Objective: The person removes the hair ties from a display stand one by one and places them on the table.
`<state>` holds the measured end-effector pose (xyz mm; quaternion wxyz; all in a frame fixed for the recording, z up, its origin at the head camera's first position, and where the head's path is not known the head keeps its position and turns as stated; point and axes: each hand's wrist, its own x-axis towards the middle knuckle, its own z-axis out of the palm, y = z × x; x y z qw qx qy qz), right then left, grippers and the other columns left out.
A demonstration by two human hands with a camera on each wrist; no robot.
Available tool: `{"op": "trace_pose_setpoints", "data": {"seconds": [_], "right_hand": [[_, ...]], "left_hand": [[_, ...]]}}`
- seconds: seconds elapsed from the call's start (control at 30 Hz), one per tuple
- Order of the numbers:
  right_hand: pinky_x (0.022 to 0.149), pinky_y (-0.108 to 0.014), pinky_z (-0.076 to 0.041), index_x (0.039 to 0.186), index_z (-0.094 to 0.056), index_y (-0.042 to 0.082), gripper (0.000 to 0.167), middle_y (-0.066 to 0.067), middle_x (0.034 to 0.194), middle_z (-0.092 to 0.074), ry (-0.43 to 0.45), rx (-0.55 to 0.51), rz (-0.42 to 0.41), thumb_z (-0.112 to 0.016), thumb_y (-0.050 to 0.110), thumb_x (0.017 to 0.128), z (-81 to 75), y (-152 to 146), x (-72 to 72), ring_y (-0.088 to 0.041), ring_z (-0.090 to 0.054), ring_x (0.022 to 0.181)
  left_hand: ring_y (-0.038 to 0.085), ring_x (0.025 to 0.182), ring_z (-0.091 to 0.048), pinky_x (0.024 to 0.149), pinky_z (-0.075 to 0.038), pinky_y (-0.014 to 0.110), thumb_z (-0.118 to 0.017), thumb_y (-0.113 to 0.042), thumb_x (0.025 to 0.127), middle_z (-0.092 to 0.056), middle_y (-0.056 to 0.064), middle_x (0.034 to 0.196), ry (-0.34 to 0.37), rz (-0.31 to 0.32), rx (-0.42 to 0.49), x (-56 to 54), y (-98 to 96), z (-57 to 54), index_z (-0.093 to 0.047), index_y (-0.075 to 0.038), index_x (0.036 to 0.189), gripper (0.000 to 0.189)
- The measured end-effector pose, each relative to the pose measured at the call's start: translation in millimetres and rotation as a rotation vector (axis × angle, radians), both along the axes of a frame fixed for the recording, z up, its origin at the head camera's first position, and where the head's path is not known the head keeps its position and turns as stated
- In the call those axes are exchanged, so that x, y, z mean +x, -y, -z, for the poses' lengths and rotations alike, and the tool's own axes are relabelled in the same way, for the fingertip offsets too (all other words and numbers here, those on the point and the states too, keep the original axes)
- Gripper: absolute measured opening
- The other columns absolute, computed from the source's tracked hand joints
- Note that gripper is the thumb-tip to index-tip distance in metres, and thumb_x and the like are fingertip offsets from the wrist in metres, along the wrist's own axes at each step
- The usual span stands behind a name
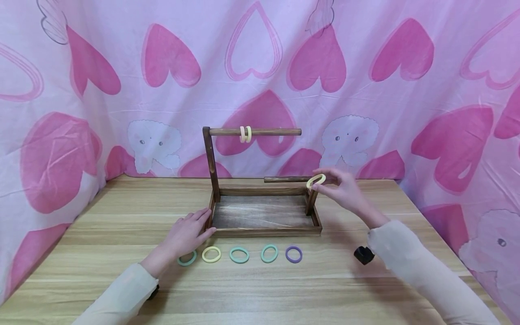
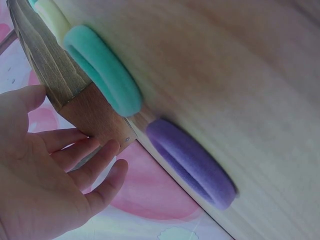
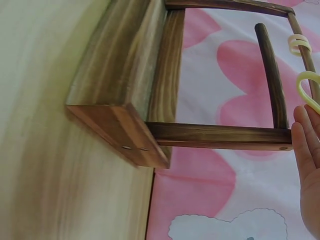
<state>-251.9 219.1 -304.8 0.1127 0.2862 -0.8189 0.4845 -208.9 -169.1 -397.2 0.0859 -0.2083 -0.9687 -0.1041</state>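
Beyond the right end of the upper round brown wooden rod [image 1: 276,132], a hand could pass; the tall brown wooden post [image 1: 211,164] bars its left end, with the pale pink fabric ring [image 1: 242,134] and pale yellow fabric ring [image 1: 249,134] obstructing mid-rod

This is a curtained-off space; whether in a home or a studio cannot be told. Pale pink fabric curtain [image 1: 211,27] printed with deep-pink hearts [image 1: 171,58] and fluffy white cartoon animals [image 1: 152,144] encloses the light wood-grain desk [image 1: 260,291] far, left and right.
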Motion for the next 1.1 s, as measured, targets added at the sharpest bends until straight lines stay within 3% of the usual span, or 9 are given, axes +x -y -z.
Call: {"op": "trace_pose_setpoints", "data": {"seconds": [0.43, 0.67, 1.1], "right_hand": [[0.064, -0.024, -0.049, 0.106, -0.057, -0.007, 0.031, -0.016, 0.097, -0.060, 0.052, -0.010, -0.002, -0.065, -0.002, 0.077, 14.2, -4, 18.0, -0.026, -0.060, 0.080], [0.063, -0.024, -0.048, 0.106, -0.058, -0.007, 0.031, -0.014, 0.092, -0.061, 0.060, 0.002, 0.011, -0.066, -0.002, 0.076, 21.4, -7, 25.1, -0.022, -0.060, 0.075], [0.064, -0.025, -0.049, 0.105, -0.058, -0.007, 0.031, -0.020, 0.089, -0.061, 0.113, 0.001, -0.046, -0.066, -0.003, 0.076, 36.7, -16, 35.3, -0.017, -0.061, 0.075]], "left_hand": [[0.040, 0.108, -0.044, 0.080, -0.037, 0.053, -0.050, -0.039, 0.088, -0.044, 0.018, 0.128, 0.004, -0.004, -0.001, 0.6, 0.1, -0.6, -0.046, 0.002, 0.126, 0.057], [0.040, 0.108, -0.044, 0.079, -0.037, 0.053, -0.051, -0.037, 0.087, -0.044, 0.018, 0.127, 0.003, -0.006, 0.003, 0.2, 0.5, -1.0, -0.046, 0.003, 0.126, 0.056], [0.040, 0.107, -0.045, 0.079, -0.038, 0.053, -0.051, -0.038, 0.087, -0.044, 0.018, 0.127, 0.000, 0.000, 0.004, -0.7, 0.0, 0.7, -0.046, 0.002, 0.126, 0.056]]}}
